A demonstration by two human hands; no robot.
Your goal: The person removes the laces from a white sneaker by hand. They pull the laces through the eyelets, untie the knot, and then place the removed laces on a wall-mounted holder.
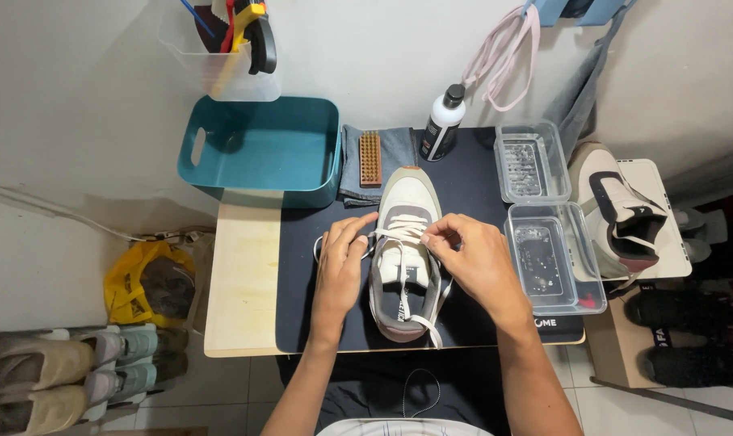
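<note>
Fingertips of the left hand [340, 260] and right hand [471, 257] pinch the flat white lace [404, 234] across the upper eyelets of a white and grey low sneaker [405, 257], which sits toe-far on a dark mat [298, 315] covering a pale wooden table [241, 282]. Right of the shoe lie two clear plastic tubs [554, 260]. Farther off sit a wooden brush [370, 158], a black-and-white bottle [442, 123] and a teal plastic bin [261, 149].
</note>
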